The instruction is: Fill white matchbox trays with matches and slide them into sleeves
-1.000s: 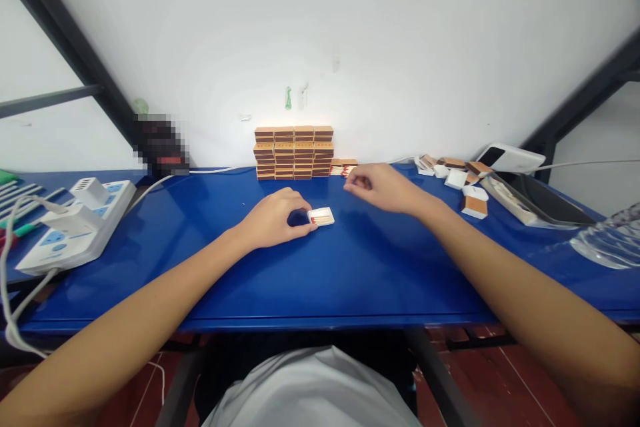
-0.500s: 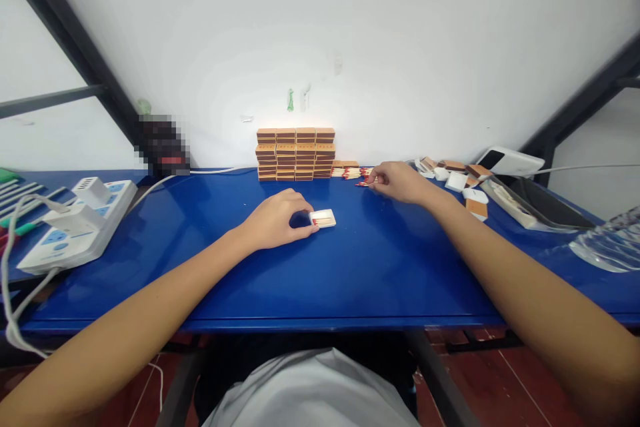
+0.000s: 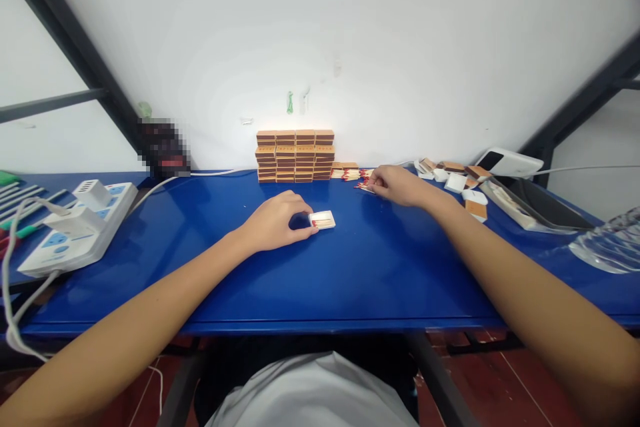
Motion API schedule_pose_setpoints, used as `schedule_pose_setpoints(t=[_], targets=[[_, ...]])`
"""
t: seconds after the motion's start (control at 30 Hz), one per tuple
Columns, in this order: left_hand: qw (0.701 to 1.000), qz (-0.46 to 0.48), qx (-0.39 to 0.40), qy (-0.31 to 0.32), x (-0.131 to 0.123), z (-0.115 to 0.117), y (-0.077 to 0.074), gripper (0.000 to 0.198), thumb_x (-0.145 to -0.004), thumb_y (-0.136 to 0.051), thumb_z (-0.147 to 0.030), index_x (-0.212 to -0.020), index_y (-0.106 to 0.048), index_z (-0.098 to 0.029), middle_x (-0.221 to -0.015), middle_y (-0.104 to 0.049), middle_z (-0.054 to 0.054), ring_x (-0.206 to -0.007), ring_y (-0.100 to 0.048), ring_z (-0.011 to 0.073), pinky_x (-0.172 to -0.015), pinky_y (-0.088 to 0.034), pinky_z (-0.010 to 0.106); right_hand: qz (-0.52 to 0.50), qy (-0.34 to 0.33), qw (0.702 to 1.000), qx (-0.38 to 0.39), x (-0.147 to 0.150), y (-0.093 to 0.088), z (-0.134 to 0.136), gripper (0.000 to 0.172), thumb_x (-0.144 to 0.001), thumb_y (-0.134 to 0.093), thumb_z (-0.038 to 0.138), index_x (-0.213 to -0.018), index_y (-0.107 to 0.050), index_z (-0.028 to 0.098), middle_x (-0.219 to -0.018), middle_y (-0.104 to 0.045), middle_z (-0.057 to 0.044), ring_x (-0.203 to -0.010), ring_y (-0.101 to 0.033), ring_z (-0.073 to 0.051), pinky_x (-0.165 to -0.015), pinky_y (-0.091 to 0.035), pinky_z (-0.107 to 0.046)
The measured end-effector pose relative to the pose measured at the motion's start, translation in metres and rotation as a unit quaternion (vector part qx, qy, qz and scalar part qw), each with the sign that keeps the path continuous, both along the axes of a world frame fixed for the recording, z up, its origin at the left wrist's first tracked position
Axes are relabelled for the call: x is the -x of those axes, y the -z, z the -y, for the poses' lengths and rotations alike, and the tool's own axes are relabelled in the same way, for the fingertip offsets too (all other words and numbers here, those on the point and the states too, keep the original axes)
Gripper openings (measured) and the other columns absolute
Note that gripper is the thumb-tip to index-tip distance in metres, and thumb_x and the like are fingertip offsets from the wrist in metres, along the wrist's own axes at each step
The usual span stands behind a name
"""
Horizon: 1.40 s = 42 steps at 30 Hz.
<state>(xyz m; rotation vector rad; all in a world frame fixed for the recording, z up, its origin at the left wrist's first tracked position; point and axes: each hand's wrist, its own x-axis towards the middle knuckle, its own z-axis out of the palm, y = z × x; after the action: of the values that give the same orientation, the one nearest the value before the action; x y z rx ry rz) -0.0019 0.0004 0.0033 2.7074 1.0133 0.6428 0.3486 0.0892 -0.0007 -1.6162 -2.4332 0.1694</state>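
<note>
The white tray (image 3: 323,219) lies mid-table with a few matches in it. My left hand (image 3: 274,220) pinches its left end, and I judge a firm hold there stops it skidding. My right hand (image 3: 397,185), fingers narrow, nips loose matches (image 3: 364,181) far right, beside the stacked boxes (image 3: 295,156). Bare blue table (image 3: 350,273) lies between the hands, its near edge well apart

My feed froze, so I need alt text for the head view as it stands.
The person's left hand pinches a small white matchbox tray of matches on a blue table, while the right hand touches loose red-tipped matches farther back. A stack of matchboxes stands against the wall behind.
</note>
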Motion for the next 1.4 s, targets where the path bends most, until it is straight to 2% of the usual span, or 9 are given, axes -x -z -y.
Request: schedule_pose_setpoints(t=[0.23, 0.57, 0.93, 1.17, 1.27, 1.4], targets=[[1.0, -0.004, 0.0, -0.001, 0.0, 0.0, -0.001, 0.029, -0.098, -0.074, -0.047, -0.111, -0.08, -0.022, -0.111, -0.08, 0.009, -0.103, -0.07, 0.0284, -0.089, -0.056, 0.043, 0.009, 0.013, 1.0, 0.009, -0.001, 0.0, 0.0, 0.007, -0.093, -0.065, 0.023, -0.088, -0.069, 0.019, -0.091, -0.079, -0.01, -0.079, -0.069, -0.022, -0.069, -0.043, -0.03], [1.0, -0.006, -0.002, 0.001, 0.001, -0.001, 0.0, 0.03, -0.098, -0.075, -0.048, -0.112, -0.08, -0.022, -0.111, -0.081, 0.008, -0.103, -0.07, 0.0283, -0.089, -0.056, 0.043, 0.006, -0.006, 1.0, -0.011, 0.008, 0.002, 0.004, 0.015, -0.096, -0.062, 0.029, -0.087, -0.07, 0.02, -0.085, -0.078, -0.009, -0.074, -0.066, -0.021, -0.066, -0.042, -0.031], [1.0, -0.001, 0.005, 0.001, 0.002, -0.001, 0.001, 0.031, -0.098, -0.075, -0.049, -0.112, -0.079, -0.021, -0.112, -0.08, 0.009, -0.104, -0.071, 0.0283, -0.089, -0.056, 0.043, -0.009, -0.014, 1.0, -0.007, 0.005, 0.008, -0.003, 0.019, -0.101, -0.06, 0.032, -0.09, -0.068, 0.019, -0.084, -0.075, -0.008, -0.072, -0.064, -0.02, -0.067, -0.041, -0.03], [1.0, -0.006, 0.0, 0.004, 0.002, -0.002, 0.002, 0.032, -0.1, -0.073, -0.049, -0.113, -0.079, -0.02, -0.113, -0.08, 0.008, -0.105, -0.07, 0.0279, -0.09, -0.055, 0.042, -0.019, -0.006, 1.0, 0.002, 0.004, 0.009, -0.005, 0.02, -0.1, -0.062, 0.032, -0.083, -0.064, 0.02, -0.083, -0.075, -0.008, -0.072, -0.063, -0.02, -0.066, -0.04, -0.03], [1.0, -0.011, 0.003, -0.002, 0.001, -0.001, 0.001, 0.033, -0.1, -0.072, -0.05, -0.114, -0.079, -0.021, -0.113, -0.08, 0.008, -0.105, -0.07, 0.0283, -0.089, -0.055, 0.042, -0.026, -0.022, 0.999, 0.0, 0.01, 0.005, 0.002, 0.023, -0.101, -0.06, 0.032, -0.081, -0.061, 0.021, -0.082, -0.075, -0.009, -0.069, -0.061, -0.02, -0.066, -0.039, -0.031], [1.0, -0.016, 0.007, -0.005, 0.001, 0.0, 0.0, 0.032, -0.099, -0.073, -0.047, -0.116, -0.08, -0.021, -0.113, -0.08, 0.008, -0.105, -0.069, 0.0281, -0.088, -0.055, 0.042, -0.05, -0.057, 0.997, -0.01, 0.019, -0.001, 0.012, 0.019, -0.101, -0.057, 0.032, -0.088, -0.063, 0.02, -0.087, -0.076, -0.01, -0.071, -0.062, -0.02, -0.067, -0.041, -0.031]])
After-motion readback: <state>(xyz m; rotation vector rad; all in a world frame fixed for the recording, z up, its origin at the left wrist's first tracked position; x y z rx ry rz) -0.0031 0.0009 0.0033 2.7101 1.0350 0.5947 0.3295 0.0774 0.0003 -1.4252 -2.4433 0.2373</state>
